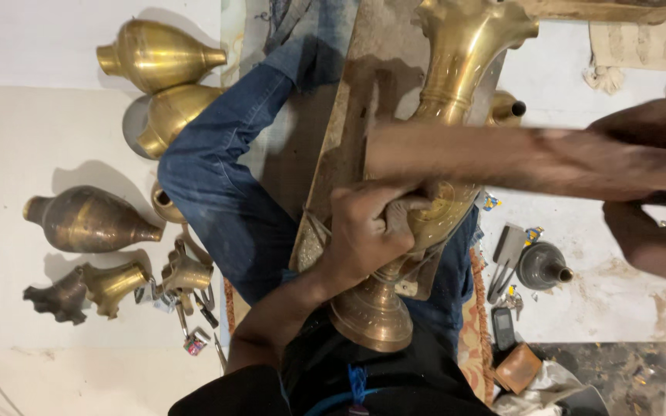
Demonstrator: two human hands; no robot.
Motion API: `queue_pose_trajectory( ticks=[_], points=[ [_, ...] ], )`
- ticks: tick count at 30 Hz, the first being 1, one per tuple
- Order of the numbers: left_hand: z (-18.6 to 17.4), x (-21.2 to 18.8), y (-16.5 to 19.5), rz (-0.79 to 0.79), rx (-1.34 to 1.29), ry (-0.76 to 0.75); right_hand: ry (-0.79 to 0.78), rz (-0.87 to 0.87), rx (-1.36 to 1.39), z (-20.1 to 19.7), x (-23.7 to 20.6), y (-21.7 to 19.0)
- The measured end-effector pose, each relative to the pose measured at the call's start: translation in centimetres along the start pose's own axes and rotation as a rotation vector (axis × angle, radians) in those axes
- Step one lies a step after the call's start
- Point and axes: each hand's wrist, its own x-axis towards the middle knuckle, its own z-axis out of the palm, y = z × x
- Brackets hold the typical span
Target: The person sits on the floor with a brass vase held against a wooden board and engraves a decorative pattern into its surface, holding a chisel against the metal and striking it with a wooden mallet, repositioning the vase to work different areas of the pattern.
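Observation:
A tall brass vase (456, 69) lies across my lap on a wooden plank (333, 177), its round foot (371, 316) toward my body. My left hand (368, 231) comes up from below and is closed around the vase's narrow waist. My right forearm sweeps in from the right, motion-blurred, and my right hand (383, 158) ends just above the left one, over the vase's body. A thin dark rod-like tool (364, 127) stands up by that hand. The blur hides whether the fingers hold it.
My blue-jeaned leg (225, 177) is bent to the left. Brass pots (156, 54) (171, 115), a dark tarnished pot (86, 219) and small brass fittings (186, 270) lie on the white floor on the left. On the right are a small dark spouted piece (541, 266), a phone (502, 327) and a brown wallet (518, 368).

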Motion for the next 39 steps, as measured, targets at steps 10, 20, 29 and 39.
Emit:
queue_pose_trajectory(
  ticks=[10, 20, 29, 39],
  points=[
    [-1.2, 2.6, -1.8, 0.183, 0.044, -0.427, 0.321, 0.293, 0.378, 5.4, -8.0, 0.2],
    [-0.1, 6.8, -3.0, 0.459, 0.167, -0.761, 0.887, 0.327, 0.355, 17.3, -13.9, -1.2],
    [-0.4, 8.9, -4.7, 0.793, -0.142, -0.766, 0.984, 0.332, -0.029, 24.1, -14.9, -3.5],
    [-0.1, 8.1, -2.5, 0.182, -0.398, -0.699, 0.918, 0.620, 0.496, 25.5, -13.0, -6.2]
  ],
)
